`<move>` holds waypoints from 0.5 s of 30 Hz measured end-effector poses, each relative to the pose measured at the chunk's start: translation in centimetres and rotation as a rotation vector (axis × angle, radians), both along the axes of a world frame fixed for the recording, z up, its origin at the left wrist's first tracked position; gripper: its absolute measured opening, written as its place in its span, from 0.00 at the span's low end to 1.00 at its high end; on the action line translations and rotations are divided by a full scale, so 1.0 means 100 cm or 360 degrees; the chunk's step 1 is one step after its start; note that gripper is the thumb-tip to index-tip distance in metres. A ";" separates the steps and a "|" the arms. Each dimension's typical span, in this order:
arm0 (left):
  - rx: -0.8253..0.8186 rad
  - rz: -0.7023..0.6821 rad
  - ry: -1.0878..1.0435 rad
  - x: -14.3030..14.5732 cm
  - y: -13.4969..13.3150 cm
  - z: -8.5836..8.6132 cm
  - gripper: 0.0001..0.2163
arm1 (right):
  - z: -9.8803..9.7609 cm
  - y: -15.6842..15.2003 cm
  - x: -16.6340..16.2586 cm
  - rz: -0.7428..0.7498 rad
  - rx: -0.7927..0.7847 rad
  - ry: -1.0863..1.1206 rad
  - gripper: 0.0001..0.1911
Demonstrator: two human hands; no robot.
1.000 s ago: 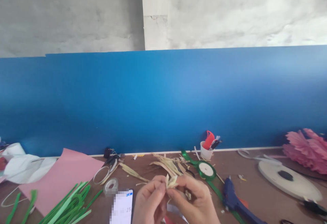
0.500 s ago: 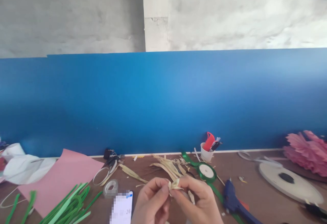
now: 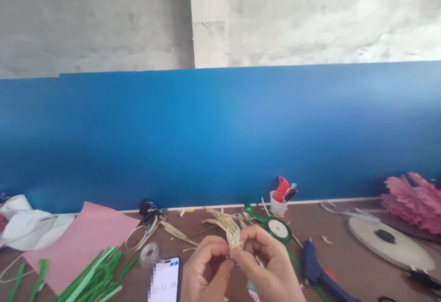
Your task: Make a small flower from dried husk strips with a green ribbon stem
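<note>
Pinched between my two hands is a pale, folded piece of dried corn husk [image 3: 233,238], its looped top standing above the fingertips. My left hand [image 3: 207,269] grips its lower left side with thumb and forefinger. From the right, my right hand [image 3: 268,265] presses thumb and forefinger against the same piece. The lower end of the husk is hidden by the fingers. Loose dry husk strips [image 3: 220,219] lie on the brown table just behind the hands. A spool of green ribbon [image 3: 279,229] rests behind my right hand.
To the right lie a blue glue gun [image 3: 314,267], an oval white base [image 3: 396,244] and pink crumpled paper [image 3: 411,201]. A white cup [image 3: 277,205] holds pens. Leftward are a phone [image 3: 167,276], clear tape [image 3: 149,253], green stems [image 3: 98,272] and pink paper [image 3: 82,242]. A blue panel [image 3: 206,136] stands behind.
The husk piece now stands taller above the fingertips, showing an open looped fold. My right hand's fingers have lifted slightly, and the left thumb has shifted lower.
</note>
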State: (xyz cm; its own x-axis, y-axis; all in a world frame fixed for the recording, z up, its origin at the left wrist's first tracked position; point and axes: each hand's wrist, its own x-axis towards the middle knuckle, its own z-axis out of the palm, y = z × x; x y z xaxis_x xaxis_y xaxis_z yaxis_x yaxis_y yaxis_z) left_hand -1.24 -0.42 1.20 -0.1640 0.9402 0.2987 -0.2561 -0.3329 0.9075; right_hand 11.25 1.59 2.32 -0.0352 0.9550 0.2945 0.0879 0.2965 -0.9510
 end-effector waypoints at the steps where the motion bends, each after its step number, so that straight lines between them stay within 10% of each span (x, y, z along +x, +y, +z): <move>1: -0.0039 -0.0029 -0.0016 -0.001 0.000 0.000 0.09 | 0.001 0.001 0.001 0.0068 -0.0046 0.0018 0.07; 6: -0.0351 -0.0212 -0.0251 -0.004 0.000 0.003 0.13 | 0.005 0.001 0.006 0.0283 -0.0115 0.0127 0.12; 15: -0.0579 -0.0112 -0.0218 -0.001 -0.005 0.013 0.19 | 0.006 -0.003 0.003 0.0000 0.0178 -0.0244 0.04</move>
